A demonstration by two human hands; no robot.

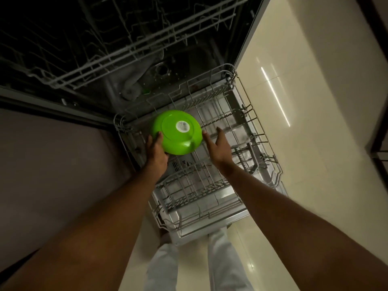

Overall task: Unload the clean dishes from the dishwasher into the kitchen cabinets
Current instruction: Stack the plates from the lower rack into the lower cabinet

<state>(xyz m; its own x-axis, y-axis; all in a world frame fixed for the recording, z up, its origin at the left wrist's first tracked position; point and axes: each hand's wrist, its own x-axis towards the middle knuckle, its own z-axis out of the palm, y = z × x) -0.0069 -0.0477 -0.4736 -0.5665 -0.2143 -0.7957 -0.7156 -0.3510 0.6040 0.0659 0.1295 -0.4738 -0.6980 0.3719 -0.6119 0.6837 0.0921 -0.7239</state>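
A bright green bowl [176, 132] sits upside down in the pulled-out lower dishwasher rack [212, 169], its base with a white sticker facing up. My left hand [156, 151] holds the bowl's left rim, thumb on top and fingers hidden under it. On the bowl's right, my right hand [218, 147] hovers with fingers straight, its fingertips touching or almost touching the rim. The rest of the rack holds no dishes that I can see.
The upper rack [117, 51] juts out above the dark dishwasher tub [161, 68]. A cabinet front [52, 164] stands at the left. Glossy cream floor tiles [304, 122] spread to the right. My legs in pale trousers [222, 261] stand at the open door's front edge.
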